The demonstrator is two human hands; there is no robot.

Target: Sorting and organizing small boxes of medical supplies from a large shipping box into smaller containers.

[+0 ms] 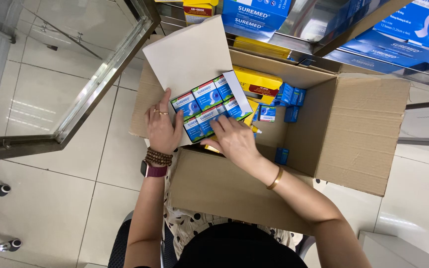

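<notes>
A white carton (190,54) with its lid up holds several small blue-and-white boxes (207,94) in rows. My left hand (163,125) grips the carton's left side, thumb against the small boxes. My right hand (234,139) lies flat over the near row, fingers on the small boxes. The carton rests over the open top of a large brown cardboard box (358,129) on my lap.
Inside the cardboard box lie a yellow box (259,84) and loose small blue boxes (291,95). Shelves with large blue boxes (254,14) stand beyond. A glass door with a metal frame (100,79) is at the left, above a tiled floor (50,193).
</notes>
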